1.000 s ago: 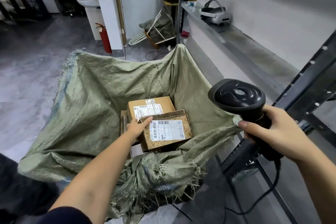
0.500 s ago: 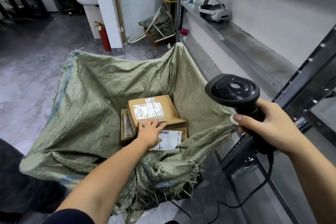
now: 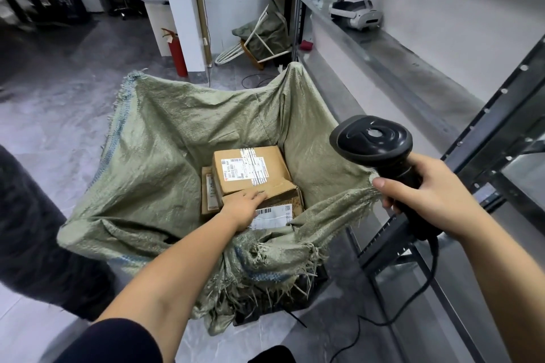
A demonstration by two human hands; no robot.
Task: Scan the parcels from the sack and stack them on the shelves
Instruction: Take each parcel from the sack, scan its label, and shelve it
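A green woven sack (image 3: 165, 156) stands open over a black crate. Inside lie a plain brown parcel (image 3: 250, 171) with a white label, a thin parcel (image 3: 208, 191) at its left, and a nearer patterned parcel (image 3: 283, 200) with its barcode label facing up. My left hand (image 3: 244, 206) reaches into the sack and rests on the patterned parcel's top left corner, fingers laid fairly straight; the thumb is hidden. My right hand (image 3: 427, 197) grips the handle of a black corded barcode scanner (image 3: 374, 144), held above the sack's right rim.
A dark metal shelf frame (image 3: 501, 115) rises at the right, beside a long grey ledge (image 3: 383, 47) with a white headset (image 3: 356, 13) on it. A person's dark trouser leg (image 3: 29, 230) stands at the left. A red fire extinguisher (image 3: 177, 53) sits by the white pillar.
The patterned parcel was tilted up with its label towards the scanner; it has sunk back flat in the sack, and my left hand has slid onto its top. The scanner barely moved.
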